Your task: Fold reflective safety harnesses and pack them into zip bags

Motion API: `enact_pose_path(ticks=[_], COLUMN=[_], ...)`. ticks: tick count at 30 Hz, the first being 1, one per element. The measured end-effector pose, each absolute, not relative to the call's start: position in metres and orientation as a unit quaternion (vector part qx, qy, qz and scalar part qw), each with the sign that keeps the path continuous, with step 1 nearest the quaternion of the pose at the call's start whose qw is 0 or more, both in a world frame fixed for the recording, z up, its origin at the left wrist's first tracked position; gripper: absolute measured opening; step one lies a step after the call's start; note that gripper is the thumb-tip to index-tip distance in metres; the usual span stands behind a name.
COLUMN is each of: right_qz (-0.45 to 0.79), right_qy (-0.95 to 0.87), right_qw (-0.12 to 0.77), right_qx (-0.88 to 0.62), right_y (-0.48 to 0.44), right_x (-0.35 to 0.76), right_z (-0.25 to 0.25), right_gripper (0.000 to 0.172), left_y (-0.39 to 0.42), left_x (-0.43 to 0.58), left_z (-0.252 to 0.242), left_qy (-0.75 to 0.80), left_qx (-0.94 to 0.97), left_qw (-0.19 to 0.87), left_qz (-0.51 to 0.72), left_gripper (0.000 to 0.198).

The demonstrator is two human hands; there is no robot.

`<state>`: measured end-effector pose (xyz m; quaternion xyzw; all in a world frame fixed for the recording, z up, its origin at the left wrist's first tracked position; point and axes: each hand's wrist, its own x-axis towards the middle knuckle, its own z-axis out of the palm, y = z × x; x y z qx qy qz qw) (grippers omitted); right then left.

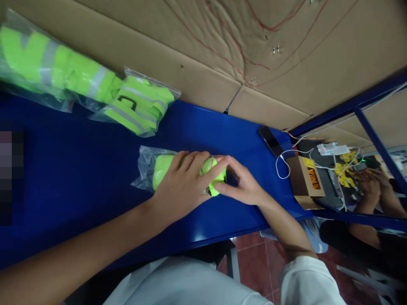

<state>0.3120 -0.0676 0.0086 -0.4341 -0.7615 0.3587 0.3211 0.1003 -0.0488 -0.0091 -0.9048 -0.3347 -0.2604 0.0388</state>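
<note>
A neon-yellow safety vest (162,167), rolled up and partly inside a clear plastic bag (144,169), lies on the blue table under my hands. My left hand (186,180) is laid across the roll, its fingers curved over the far side and its thumb stretched toward the right. At the roll's right end, my right hand (243,182) grips the bright fabric between thumb and fingers. The two hands meet there, and the fingers hide the middle of the roll.
Bagged folded vest (140,106) and a long row of bagged vests (60,63) lie along the cardboard wall. A phone (270,140) with a white cable and an open cardboard box (305,178) stand at right. Beyond a blue frame, another person's hands (370,186) work near yellow pieces.
</note>
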Motion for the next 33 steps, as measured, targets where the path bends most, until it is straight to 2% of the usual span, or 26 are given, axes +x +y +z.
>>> enact_pose_path(ticks=[2,4,8,10,12,15,17,22,24,28,31,33], right_qz=[0.333,0.310,0.329,0.297,0.245,0.183,0.170,0.191,0.178,0.148,0.182,0.225], right_qy=[-0.812,-0.821,-0.776,-0.773,-0.796,-0.843,-0.863,-0.883,-0.887,-0.883,-0.869,-0.858], right_qw=[0.276,0.281,0.358,0.384,0.378,0.337,0.311,0.230,0.213,0.228,0.264,0.284], right_qx=[-0.391,-0.388,-0.402,-0.408,-0.405,-0.378,-0.360,-0.363,-0.370,-0.383,-0.377,-0.365], right_y=[-0.067,-0.068,-0.068,-0.067,-0.067,-0.066,-0.066,-0.068,-0.069,-0.072,-0.072,-0.072], right_x=[0.321,0.326,0.326,0.325,0.324,0.323,0.323,0.329,0.330,0.321,0.311,0.307], right_z=[0.010,0.005,-0.011,-0.012,-0.008,0.000,0.003,0.006,0.004,-0.002,-0.002,0.003], right_gripper=[0.078,0.086,0.085,0.075,0.061,0.046,0.048,0.073,0.076,0.060,0.036,0.028], left_y=[-0.044,-0.041,-0.040,-0.040,-0.040,-0.039,-0.037,-0.033,-0.034,-0.038,-0.042,-0.043], left_x=[0.095,0.092,0.088,0.086,0.084,0.082,0.081,0.077,0.078,0.083,0.086,0.087], left_z=[-0.006,-0.003,0.000,0.000,-0.001,-0.003,-0.003,0.002,0.003,0.003,0.002,0.003], left_qy=[-0.343,-0.337,-0.323,-0.309,-0.297,-0.298,-0.298,-0.321,-0.324,-0.314,-0.304,-0.304], left_qx=[-0.899,-0.899,-0.910,-0.923,-0.932,-0.932,-0.928,-0.905,-0.904,-0.917,-0.931,-0.936], left_qw=[0.026,0.026,0.021,0.015,0.016,0.013,0.001,-0.046,-0.054,-0.034,0.011,0.027], left_qz=[-0.272,-0.279,-0.257,-0.230,-0.208,-0.207,-0.226,-0.274,-0.275,-0.245,-0.201,-0.178], left_gripper=[0.084,0.085,0.092,0.103,0.106,0.094,0.090,0.087,0.087,0.088,0.086,0.086])
